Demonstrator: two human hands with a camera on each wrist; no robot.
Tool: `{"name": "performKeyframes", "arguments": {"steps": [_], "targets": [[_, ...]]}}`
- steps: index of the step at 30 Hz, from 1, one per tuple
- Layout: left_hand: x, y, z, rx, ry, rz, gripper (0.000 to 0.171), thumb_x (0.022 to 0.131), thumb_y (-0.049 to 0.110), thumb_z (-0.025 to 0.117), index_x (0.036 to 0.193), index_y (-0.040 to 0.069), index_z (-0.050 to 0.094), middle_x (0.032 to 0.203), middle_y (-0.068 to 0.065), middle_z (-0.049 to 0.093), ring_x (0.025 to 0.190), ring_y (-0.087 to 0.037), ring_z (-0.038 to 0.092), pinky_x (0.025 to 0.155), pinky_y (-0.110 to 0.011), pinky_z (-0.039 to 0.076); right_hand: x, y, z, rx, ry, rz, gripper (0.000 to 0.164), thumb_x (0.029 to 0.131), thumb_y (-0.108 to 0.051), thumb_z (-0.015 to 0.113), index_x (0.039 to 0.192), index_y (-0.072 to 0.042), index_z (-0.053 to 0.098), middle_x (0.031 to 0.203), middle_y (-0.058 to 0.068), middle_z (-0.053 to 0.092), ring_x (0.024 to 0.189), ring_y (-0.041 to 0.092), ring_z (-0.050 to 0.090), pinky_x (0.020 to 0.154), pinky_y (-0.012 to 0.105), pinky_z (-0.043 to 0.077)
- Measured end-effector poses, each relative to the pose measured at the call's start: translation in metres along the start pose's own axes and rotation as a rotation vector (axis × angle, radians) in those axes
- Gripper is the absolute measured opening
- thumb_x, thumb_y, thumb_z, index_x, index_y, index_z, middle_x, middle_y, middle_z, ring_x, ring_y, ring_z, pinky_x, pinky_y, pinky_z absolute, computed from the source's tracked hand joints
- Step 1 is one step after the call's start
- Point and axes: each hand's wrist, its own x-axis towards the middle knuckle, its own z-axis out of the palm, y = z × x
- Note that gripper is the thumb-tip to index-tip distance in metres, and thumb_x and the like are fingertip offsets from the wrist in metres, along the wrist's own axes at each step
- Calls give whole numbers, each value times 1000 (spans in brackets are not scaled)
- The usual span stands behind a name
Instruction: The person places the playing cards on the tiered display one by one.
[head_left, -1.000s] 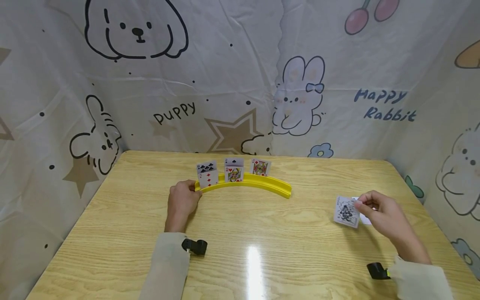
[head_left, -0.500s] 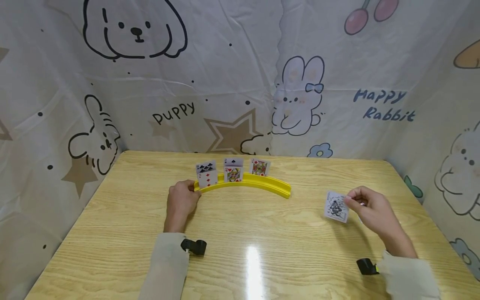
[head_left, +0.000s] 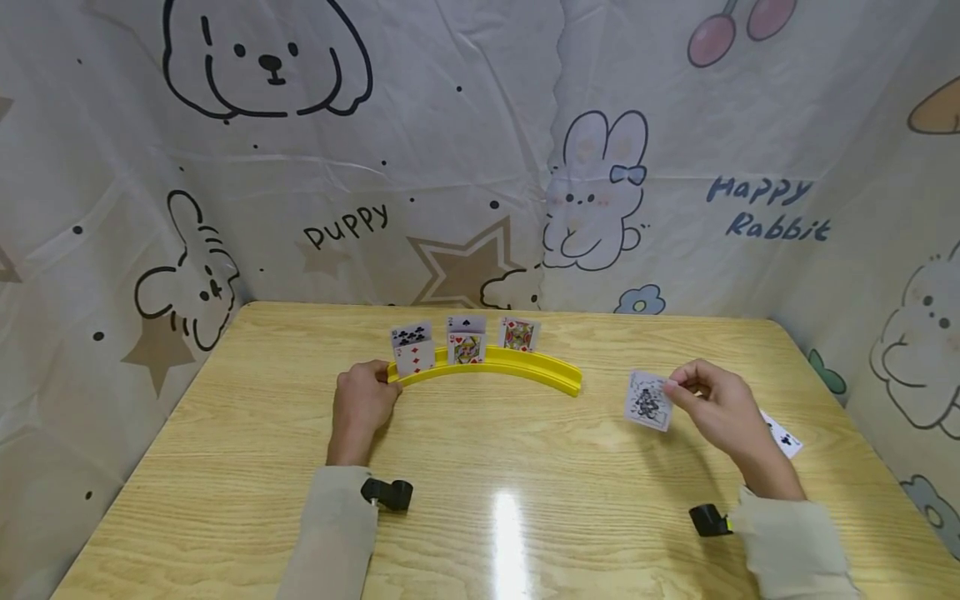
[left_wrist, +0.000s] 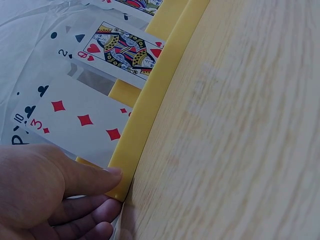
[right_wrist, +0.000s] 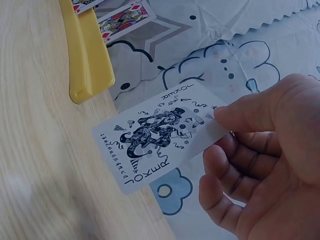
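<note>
A curved yellow card holder (head_left: pixel 536 364) stands on the table with playing cards upright in its two rows. My left hand (head_left: pixel 363 408) grips its left end, thumb (left_wrist: pixel 97 177) on the front edge. Nearest that hand stands a three of diamonds (left_wrist: pixel 75 117), with a ten of clubs (head_left: pixel 411 333) behind. A queen of hearts (left_wrist: pixel 122 52) fronts a two of spades (head_left: pixel 467 322) around the middle. Farther right is a diamond face card (head_left: pixel 519 333). Off the holder's right end, my right hand (head_left: pixel 716 408) pinches a black-and-white joker card (right_wrist: pixel 155 135) by one edge, above the table.
On the wooden table (head_left: pixel 480 458), a club card (head_left: pixel 783 437) lies face up, partly hidden behind my right wrist. A patterned cloth (head_left: pixel 450 167) hangs along the back and sides. Each wrist carries a small black camera (head_left: pixel 388 494).
My right hand has moved left and slightly away from me with the joker card, nearing the holder and uncovering the club card on the table. My left hand has stayed in place.
</note>
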Motion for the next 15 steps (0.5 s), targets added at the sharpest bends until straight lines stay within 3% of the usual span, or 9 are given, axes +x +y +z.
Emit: {"name": "performKeyframes", "arguments": {"steps": [15], "targets": [[2, -1, 0, -9, -13, -16, 43, 89, 11, 76, 128, -2, 66, 108, -17, 70, 98, -28, 63, 85, -45, 50, 11, -18, 19, 58, -14, -43, 15, 100, -16, 63, 98, -1, 61, 90, 11, 61, 77, 23, 50, 59, 28, 41]]}}
